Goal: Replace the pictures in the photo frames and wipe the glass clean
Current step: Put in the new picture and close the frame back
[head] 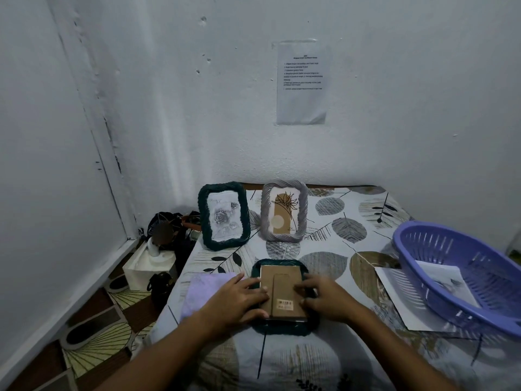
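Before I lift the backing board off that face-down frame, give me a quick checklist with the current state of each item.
1. Dark green frame lies face down, flat on the tablecloth: ok.
2. Brown backing board faces up, stand flap folded flat: ok.
3. Left hand and right hand both rest on the board's edges: ok.
4. Backing clips released: cannot tell, fingers cover the edges.
5. Lilac cloth ready beside the frame for wiping: ok.
6. Replacement prints at hand, one under and one inside the purple basket: ok.
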The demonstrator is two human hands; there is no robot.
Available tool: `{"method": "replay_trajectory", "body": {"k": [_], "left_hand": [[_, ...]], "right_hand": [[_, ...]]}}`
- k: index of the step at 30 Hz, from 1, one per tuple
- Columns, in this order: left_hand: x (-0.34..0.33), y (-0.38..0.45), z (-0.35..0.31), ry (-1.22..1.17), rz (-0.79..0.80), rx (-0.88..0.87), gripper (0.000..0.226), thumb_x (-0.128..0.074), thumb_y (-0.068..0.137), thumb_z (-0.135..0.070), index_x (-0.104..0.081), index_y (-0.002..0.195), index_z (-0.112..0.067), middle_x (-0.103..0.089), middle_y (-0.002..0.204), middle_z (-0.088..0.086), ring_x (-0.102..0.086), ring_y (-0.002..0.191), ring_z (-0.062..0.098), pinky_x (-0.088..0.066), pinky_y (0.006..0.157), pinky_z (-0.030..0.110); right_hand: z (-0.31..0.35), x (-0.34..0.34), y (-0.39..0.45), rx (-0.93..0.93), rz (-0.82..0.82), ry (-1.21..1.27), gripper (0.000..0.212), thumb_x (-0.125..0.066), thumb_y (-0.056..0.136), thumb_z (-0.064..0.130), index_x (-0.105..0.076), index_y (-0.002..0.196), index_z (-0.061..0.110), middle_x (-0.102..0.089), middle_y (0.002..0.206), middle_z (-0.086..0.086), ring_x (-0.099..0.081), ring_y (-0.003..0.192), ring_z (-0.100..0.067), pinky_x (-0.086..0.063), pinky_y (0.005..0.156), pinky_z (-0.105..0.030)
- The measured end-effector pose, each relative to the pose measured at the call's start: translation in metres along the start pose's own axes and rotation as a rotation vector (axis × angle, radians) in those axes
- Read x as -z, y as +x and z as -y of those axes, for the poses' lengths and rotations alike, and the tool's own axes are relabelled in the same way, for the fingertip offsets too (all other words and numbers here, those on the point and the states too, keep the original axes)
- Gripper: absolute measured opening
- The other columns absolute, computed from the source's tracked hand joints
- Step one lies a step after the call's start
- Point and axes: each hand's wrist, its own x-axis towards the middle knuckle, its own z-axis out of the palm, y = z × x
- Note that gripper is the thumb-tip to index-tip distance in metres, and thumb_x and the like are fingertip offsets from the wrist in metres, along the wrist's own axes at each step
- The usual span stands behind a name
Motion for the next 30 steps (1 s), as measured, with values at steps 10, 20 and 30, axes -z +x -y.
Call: {"method": "replay_trajectory", "body": {"k": [10, 20, 30], "left_hand": [[0.004, 0.000, 0.000, -0.197, 0.193, 0.149, 0.088, -0.003, 0.085, -0.077, -0.054, 0.135, -0.026, -0.046, 0.146, -0.005, -0.023, 0.145, 0.017, -0.017, 0.118, 0.044], [0.017, -0.003, -0.004, -0.419, 0.125, 0.362, 0.045, -0.042, 0.093, -0.029, -0.054, 0.136, -0.020, -0.041, 0.149, 0.009, -0.031, 0.140, 0.013, -0.020, 0.110, 0.022], [0.012, 0.002, -0.004, -0.379, 0.166, 0.362, 0.048, -0.047, 0.085, -0.052, -0.069, 0.116, -0.023, -0.063, 0.127, -0.008, -0.034, 0.137, 0.008, -0.022, 0.117, 0.040]], "right_hand": [[-0.010, -0.010, 0.001, 0.016, 0.009, -0.032, 0.051, -0.064, 0.088, 0.023, -0.051, 0.137, 0.019, -0.035, 0.153, -0.001, -0.048, 0.128, -0.019, -0.039, 0.105, -0.031], [-0.021, 0.001, -0.004, 0.089, 0.039, -0.020, 0.046, -0.069, 0.084, 0.012, -0.059, 0.129, 0.012, -0.040, 0.149, 0.000, -0.043, 0.132, -0.017, -0.034, 0.105, -0.025], [-0.025, -0.004, 0.005, 0.063, 0.058, 0.007, 0.044, -0.069, 0.081, 0.010, -0.063, 0.125, 0.013, -0.042, 0.148, 0.002, -0.045, 0.131, -0.016, -0.036, 0.100, -0.024]]}}
